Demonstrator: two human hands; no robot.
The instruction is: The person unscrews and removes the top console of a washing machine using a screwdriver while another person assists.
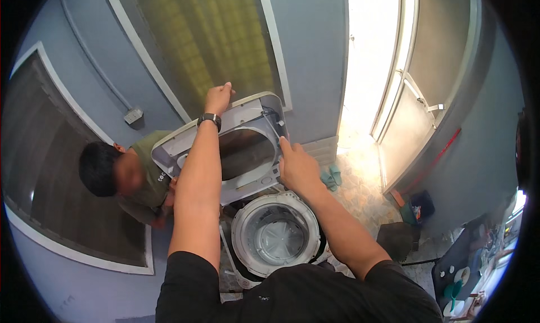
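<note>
The lifted top cover of a top-loading washing machine stands tilted up, its underside and round opening facing me. My left hand, with a black watch on its wrist, reaches past the cover's far edge. Its fingers are curled closed, and whatever they may hold is hidden. At the cover's right edge my right hand grips it, index finger along the side. Below the cover sits the open metal wash drum inside its pale ring. On the left another person's hand is near the cover's lower left corner.
A person in a green shirt crouches at the left against a dark framed panel. A bright doorway with an open door lies right. Slippers, a dark bin and a cluttered dark table are also right.
</note>
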